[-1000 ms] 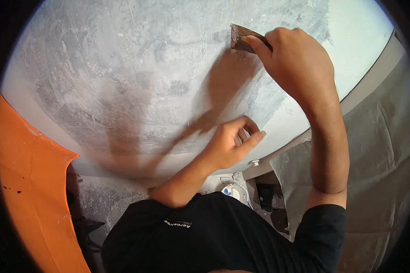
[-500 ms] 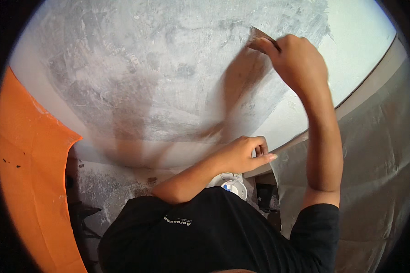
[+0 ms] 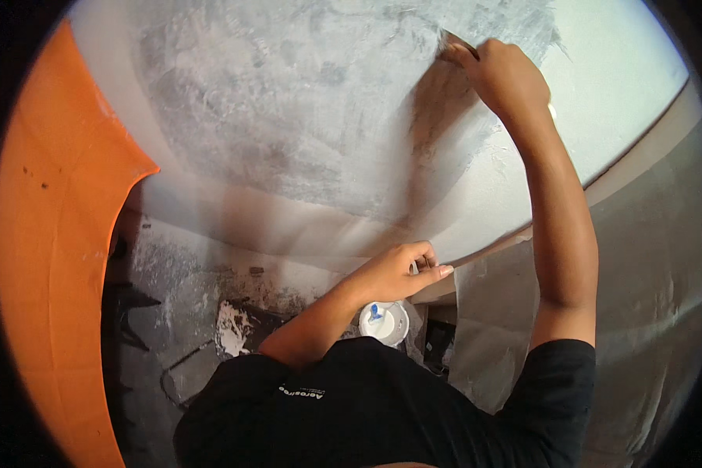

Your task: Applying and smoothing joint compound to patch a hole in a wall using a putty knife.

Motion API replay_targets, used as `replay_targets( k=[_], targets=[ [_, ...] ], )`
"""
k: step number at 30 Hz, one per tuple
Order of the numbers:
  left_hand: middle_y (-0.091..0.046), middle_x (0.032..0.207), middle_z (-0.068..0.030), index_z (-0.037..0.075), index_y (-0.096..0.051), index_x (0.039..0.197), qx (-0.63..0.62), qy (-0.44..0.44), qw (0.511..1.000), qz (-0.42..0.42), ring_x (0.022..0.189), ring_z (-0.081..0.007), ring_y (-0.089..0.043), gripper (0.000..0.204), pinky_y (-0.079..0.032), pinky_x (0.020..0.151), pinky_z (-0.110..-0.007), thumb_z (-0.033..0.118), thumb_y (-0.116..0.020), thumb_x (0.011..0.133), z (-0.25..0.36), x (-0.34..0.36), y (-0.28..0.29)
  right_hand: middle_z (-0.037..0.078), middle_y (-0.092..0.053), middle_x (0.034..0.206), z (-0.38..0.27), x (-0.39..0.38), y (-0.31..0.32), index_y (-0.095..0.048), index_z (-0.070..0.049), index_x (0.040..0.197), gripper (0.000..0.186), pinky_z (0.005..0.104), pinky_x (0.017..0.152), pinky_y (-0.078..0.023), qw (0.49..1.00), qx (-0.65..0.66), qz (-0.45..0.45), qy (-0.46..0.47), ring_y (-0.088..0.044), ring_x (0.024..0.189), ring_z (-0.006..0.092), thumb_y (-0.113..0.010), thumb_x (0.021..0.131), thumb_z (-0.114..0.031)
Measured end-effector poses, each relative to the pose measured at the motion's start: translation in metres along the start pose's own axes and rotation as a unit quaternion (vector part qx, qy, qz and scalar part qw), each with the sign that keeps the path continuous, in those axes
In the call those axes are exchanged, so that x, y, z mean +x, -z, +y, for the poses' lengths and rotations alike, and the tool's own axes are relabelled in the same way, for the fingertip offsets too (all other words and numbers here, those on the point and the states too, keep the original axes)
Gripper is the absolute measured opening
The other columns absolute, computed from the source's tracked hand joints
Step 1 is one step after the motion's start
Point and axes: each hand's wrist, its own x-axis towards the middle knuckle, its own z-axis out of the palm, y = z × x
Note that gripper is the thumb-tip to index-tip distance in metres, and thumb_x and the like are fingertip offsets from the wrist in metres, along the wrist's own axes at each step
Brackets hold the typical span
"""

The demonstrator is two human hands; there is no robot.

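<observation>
My right hand point(image 3: 505, 82) grips a thin scraper point(image 3: 455, 44) against the grey-smeared white wall point(image 3: 320, 117), high on the right side of the picture, with a brown shadow falling below it. My left hand point(image 3: 398, 269) hangs lower, in front of the wall's bottom edge, loosely curled with the thumb apart and nothing in it. Just beneath it stands a white bucket point(image 3: 386, 331) of white paste with a blue object point(image 3: 375, 310) in it. The scraper's blade is partly hidden behind my thumb.
An orange sheet point(image 3: 54, 265) covers the left side. A grey sheet point(image 3: 639, 273) hangs at the right along the wall's edge. Behind my body are a paste-splattered floor point(image 3: 171, 265) and dark objects point(image 3: 132, 312), too unclear to name.
My right hand and scraper have shifted rightward. My left hand has dropped lower. The view has moved, so more floor and bucket show, and the orange sheet reaches higher in the picture.
</observation>
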Motion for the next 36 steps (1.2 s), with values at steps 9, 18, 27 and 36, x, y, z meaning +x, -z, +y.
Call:
replay_targets(
  k=[9, 18, 27, 36],
  targets=[
    [-0.064, 0.077, -0.0064, 0.000, -0.060, 0.088, -0.048, 0.051, 0.992, 0.104, 0.065, -0.0118, -0.056, 0.029, -0.045, 0.059, -0.027, 0.028, -0.064, 0.094, 0.017, -0.035, -0.045, 0.022, -0.070, 0.100, -0.070, 0.016, -0.036, -0.071, -0.005, 0.101, 0.052, 0.0475, 0.082, -0.054, 0.988, 0.129, 0.039, 0.077, -0.068, 0.094, 0.0397, -0.054, 0.091, -0.053],
    [-0.060, 0.069, -0.0022, 0.001, -0.062, 0.078, -0.070, 0.077, 0.940, 0.324, 0.063, -0.0085, -0.055, 0.037, -0.045, 0.059, -0.026, 0.029, -0.055, 0.100, -0.036, -0.035, -0.038, 0.003, -0.061, 0.077, 0.030, -0.160, -0.145, -0.067, -0.002, 0.106, 0.021, 0.0272, 0.052, -0.047, 0.708, 0.641, -0.296, -0.026, -0.056, 0.060, 0.0109, -0.056, 0.097, -0.019],
    [-0.063, 0.077, -0.0020, 0.004, -0.057, 0.085, -0.096, -0.001, 0.910, 0.403, 0.069, -0.0082, -0.058, 0.020, -0.045, 0.065, -0.022, 0.019, -0.060, 0.098, -0.054, 0.003, -0.036, 0.005, -0.061, 0.073, 0.040, -0.231, -0.159, -0.053, -0.007, 0.138, 0.040, 0.0244, 0.051, -0.045, 0.786, 0.579, -0.164, -0.144, -0.052, 0.055, 0.0091, -0.048, 0.102, -0.023],
    [-0.059, 0.070, -0.0039, 0.002, -0.055, 0.078, -0.016, -0.024, 0.947, 0.320, 0.066, -0.0085, -0.054, 0.033, -0.044, 0.064, -0.024, 0.026, -0.051, 0.102, -0.072, 0.044, 0.031, 0.011, -0.052, 0.081, 0.015, -0.201, -0.180, -0.047, -0.017, 0.145, 0.063, 0.0372, 0.063, -0.050, 0.904, 0.401, 0.141, -0.037, -0.055, 0.065, 0.0258, -0.058, 0.085, 0.001]
  ],
)
